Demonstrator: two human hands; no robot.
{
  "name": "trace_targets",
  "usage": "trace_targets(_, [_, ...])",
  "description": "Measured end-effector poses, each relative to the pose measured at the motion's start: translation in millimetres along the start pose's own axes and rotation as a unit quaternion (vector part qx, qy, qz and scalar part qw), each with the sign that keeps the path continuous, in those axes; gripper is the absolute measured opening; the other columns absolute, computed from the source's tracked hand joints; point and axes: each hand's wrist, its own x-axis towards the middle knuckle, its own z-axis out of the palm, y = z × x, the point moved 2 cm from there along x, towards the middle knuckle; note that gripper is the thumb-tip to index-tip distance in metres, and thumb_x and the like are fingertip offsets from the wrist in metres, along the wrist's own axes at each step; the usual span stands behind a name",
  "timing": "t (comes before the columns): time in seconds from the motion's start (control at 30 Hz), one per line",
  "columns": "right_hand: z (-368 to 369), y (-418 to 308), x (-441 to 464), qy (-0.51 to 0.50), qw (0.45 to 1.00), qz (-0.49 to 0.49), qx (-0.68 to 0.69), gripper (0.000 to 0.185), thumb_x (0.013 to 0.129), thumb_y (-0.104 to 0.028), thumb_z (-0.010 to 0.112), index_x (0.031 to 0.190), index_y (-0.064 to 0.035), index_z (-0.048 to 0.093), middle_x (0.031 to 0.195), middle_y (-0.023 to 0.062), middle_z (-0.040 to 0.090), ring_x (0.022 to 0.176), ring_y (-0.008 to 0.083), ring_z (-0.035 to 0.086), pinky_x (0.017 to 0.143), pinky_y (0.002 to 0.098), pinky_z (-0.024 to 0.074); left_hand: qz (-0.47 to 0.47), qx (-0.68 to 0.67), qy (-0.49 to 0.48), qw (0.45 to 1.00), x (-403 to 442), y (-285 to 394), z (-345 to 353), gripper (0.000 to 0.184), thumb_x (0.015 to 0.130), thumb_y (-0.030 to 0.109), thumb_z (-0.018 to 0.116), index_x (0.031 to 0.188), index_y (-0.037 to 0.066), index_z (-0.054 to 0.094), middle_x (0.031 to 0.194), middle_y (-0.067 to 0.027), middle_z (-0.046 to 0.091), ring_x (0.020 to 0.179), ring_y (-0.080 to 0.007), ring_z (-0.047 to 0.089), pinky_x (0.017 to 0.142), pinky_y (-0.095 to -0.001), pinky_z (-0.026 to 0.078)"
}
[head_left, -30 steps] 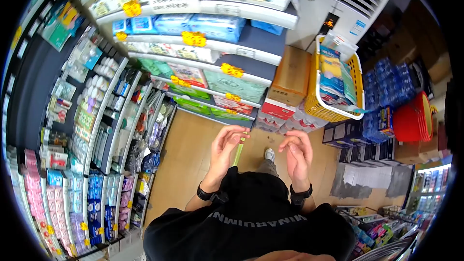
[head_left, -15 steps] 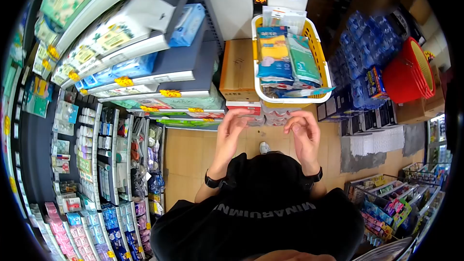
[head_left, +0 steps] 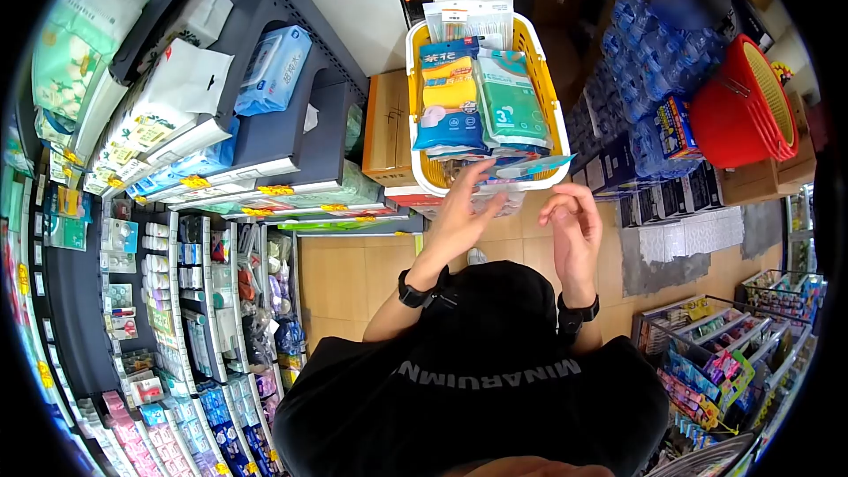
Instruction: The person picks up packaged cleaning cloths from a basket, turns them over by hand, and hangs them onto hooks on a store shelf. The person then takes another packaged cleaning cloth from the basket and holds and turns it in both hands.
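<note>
A yellow basket with a white rim stands straight ahead, filled with packets. Among them are a blue and yellow packet and a green and white packet. My left hand is at the basket's near rim, fingers apart and holding nothing; whether it touches the rim I cannot tell. To the right, my right hand hangs just below the near right corner of the basket, its fingers curved and apart, with nothing in it. Both wrists wear black bands.
Shelves with tissue packs rise at the left, beside a cardboard box. A white appliance stands behind the basket. Bottled water packs and red buckets are at the right. A wire rack stands at the lower right.
The view has turned and moved nearer to the basket, which now lies straight ahead. My left hand has reached forward to its near rim. My right hand remains raised near the body.
</note>
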Motion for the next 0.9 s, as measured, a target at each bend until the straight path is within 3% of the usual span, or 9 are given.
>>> trace_targets(0.17, [-12.6,-2.3,6.5,0.016,1.0,-0.006,0.01,0.025,0.099,-0.007,0.056,0.122,0.0024,0.057,0.091,0.0108,0.067,0.082,0.0151,0.059,0.08,0.0298,0.047,0.036,0.044,0.015,0.998,16.2,-7.9,15.1,0.054,0.09,0.02,0.073,0.138,0.008,0.053,0.136,-0.0136,0.057,0.115,-0.0286,0.061,0.095,-0.0384,0.049])
trace_targets(0.43, [-24.2,5.4,9.9,0.037,0.999,0.009,0.027,0.025,0.098,-0.005,0.054,0.122,0.0022,0.056,0.09,0.0103,0.065,0.082,0.0151,0.057,0.079,0.0298,0.0462,0.07,0.113,0.048,0.99,27.9,-5.1,16.2,0.037,0.087,0.013,0.073,0.122,0.004,0.064,0.117,-0.0164,0.067,0.103,-0.0349,0.066,0.088,-0.0391,0.052])
trace_targets(0.67, [-27.1,10.7,15.7,0.032,0.999,0.019,0.017,0.024,0.098,-0.006,0.054,0.121,0.0015,0.057,0.089,0.0095,0.064,0.082,0.0151,0.056,0.079,0.0296,0.0454,0.058,0.121,0.025,0.991,35.2,-14.5,21.4,0.032,0.085,0.011,0.074,0.115,0.002,0.066,0.111,-0.0167,0.068,0.099,-0.0371,0.067,0.082,-0.0403,0.053])
trace_targets(0.9, [-25.4,9.5,20.7,0.027,0.998,0.023,0.051,0.024,0.099,-0.009,0.054,0.121,0.0008,0.057,0.089,0.0094,0.063,0.082,0.0156,0.055,0.078,0.0298,0.0448,0.1,0.156,0.084,0.979,38.7,-11.5,17.0,0.028,0.085,0.012,0.075,0.107,-0.001,0.063,0.097,-0.0177,0.066,0.086,-0.0368,0.065,0.072,-0.0406,0.052])
